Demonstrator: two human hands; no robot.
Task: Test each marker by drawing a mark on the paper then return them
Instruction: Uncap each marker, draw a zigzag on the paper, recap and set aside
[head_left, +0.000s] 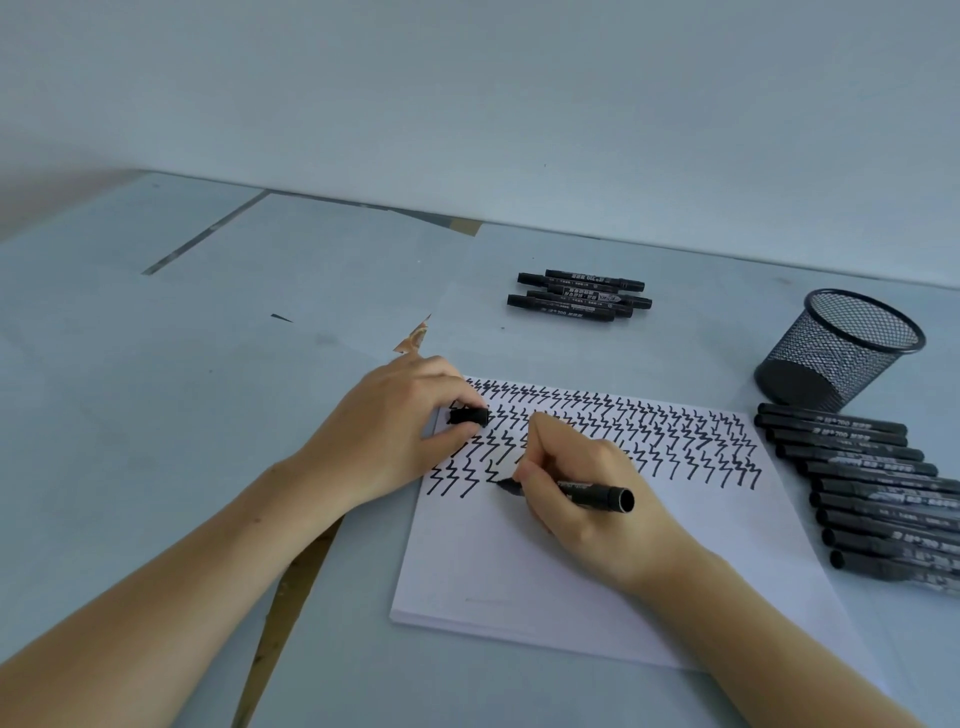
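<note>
2 hands work over the paper (597, 561), which lies on top of a thin stack on the table (156, 415). The right hand (587, 493) is curled around a black marker (587, 488) like a pencil, and the tip sits on the page at the end of the lowest row of zigzag marks (623, 436). The left hand (395, 431) rests at about 9 o'clock from the marker tip and pinches the little black cap (470, 417) between thumb and fingers, with the heel of the hand just off the left edge of the page.

Many more markers wait nearby — a long row of markers (872, 483) at 3 o'clock from the paper, and a small pile of markers (579, 295) at 12 o'clock. I count about 5 in the pile, but they overlap, so I cannot be sure. A black mesh cup (836, 348) stands at about 2 o'clock, just past the top of the row.

I think the marker is light, stiff and smooth. It could slip or roll, so a hold near the tip, like this one, looks best for drawing. The cap is tiny and easy to drop. The wet tip could smear, so the cap should snap back on before the marker goes back.
</note>
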